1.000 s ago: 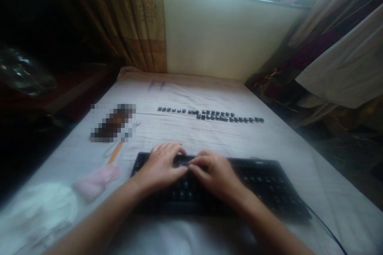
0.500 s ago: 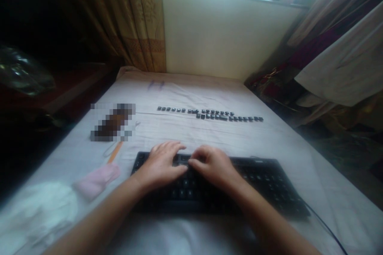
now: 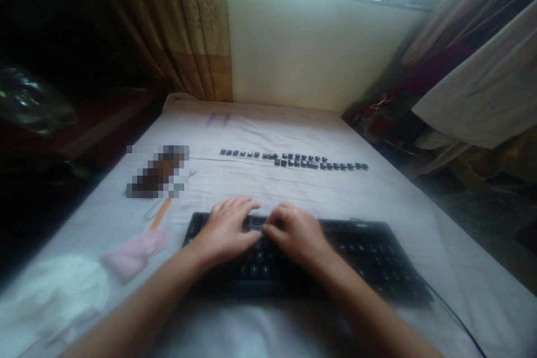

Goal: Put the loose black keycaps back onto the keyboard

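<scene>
A black keyboard [image 3: 369,260] lies on the pale sheet in front of me, with its upper key rows partly hidden by my hands. My left hand [image 3: 229,229] rests over its left part, thumb and fingers apart, holding nothing I can see. Close beside it, my right hand [image 3: 296,232] is curled over the middle of the upper rows. Its thumb and index finger come together in a pinch; whatever is between them is too small and blurred to name. Beyond the keyboard, several loose black keycaps [image 3: 312,163] stand in two uneven rows.
On the left lie a pink cloth [image 3: 136,254], an orange stick [image 3: 160,214], a pixelated item [image 3: 157,173] and a white cloth [image 3: 62,296]. The keyboard cable [image 3: 457,316] trails off to the lower right. A curtain [image 3: 193,28] and a wall [image 3: 319,50] bound the far side.
Almost nothing differs. My right hand has shifted very slightly up and left with its pinch kept, and my left hand stays in place over the keyboard.
</scene>
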A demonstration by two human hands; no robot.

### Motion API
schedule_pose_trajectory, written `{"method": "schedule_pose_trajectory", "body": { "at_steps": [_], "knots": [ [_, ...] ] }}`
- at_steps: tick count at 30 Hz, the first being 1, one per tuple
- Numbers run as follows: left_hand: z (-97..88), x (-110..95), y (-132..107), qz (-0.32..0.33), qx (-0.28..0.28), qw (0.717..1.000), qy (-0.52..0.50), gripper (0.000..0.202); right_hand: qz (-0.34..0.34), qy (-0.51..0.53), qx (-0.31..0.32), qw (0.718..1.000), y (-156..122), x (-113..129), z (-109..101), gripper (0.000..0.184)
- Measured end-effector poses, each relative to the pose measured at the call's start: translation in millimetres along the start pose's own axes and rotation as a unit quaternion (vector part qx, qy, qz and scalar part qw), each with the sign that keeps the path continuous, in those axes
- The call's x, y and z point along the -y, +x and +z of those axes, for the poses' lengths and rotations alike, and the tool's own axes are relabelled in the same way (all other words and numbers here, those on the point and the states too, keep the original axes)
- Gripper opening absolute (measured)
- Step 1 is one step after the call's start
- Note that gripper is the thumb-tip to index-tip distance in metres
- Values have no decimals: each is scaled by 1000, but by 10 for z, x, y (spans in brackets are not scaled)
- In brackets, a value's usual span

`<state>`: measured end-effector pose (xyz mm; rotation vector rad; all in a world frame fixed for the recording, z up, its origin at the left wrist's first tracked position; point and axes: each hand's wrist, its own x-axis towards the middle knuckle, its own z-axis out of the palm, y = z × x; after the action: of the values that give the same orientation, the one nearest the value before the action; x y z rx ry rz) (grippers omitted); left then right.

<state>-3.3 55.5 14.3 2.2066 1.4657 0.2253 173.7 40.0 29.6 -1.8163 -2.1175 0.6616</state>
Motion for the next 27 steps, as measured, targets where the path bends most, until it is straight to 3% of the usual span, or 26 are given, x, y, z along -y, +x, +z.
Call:
{"method": "schedule_pose_trajectory", "body": {
  "at_steps": [20,24,27],
  "knots": [
    [-60,25,-40,-5,10,999,-35,53,7,143,45,989,69,-105,-148,11],
    [-54,38,-38,-7,4,999,-36,49,-11,115,48,992,194,-147,-229,15],
    [-47,57,-37,-10,10,999,-39,44,-5,26,-8,1000,408,-264,-316,18]
  ]
}}
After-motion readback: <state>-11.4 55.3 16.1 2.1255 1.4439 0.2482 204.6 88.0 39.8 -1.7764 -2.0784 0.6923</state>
